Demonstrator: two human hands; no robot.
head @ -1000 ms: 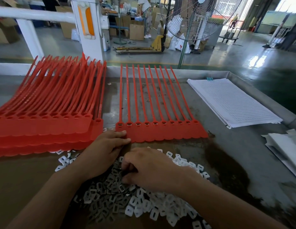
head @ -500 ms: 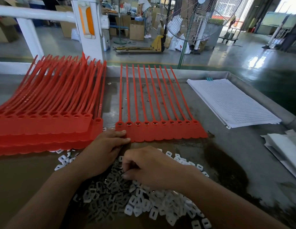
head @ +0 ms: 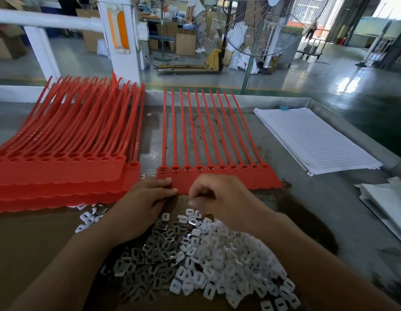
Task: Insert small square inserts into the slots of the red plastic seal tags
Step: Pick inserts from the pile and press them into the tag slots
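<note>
Nearest, a heap of white square inserts [head: 206, 265] lies on the table [head: 329, 198], then the right hand [head: 219, 198] hangs over it, fingers curled but too blurred to tell any grasp, the left hand [head: 148, 196] presses straight fingers on the joined red seal tags [head: 228, 179], and farther right lie ruled sheets [head: 313, 140], their print unreadable.

Single strip of ten red seal tags [head: 219, 179] lying flat, heads joined side by side along the near edge, straps fanning away. Slots [head: 175, 169] in the heads show pale inserts in most positions. To its left, a stack of red seal-tag strips [head: 60, 176], straps curving upward, slots dark. Nearer the viewer, a heap of small square inserts [head: 217, 254], white and grey, each pierced by a rectangular hole.
</note>
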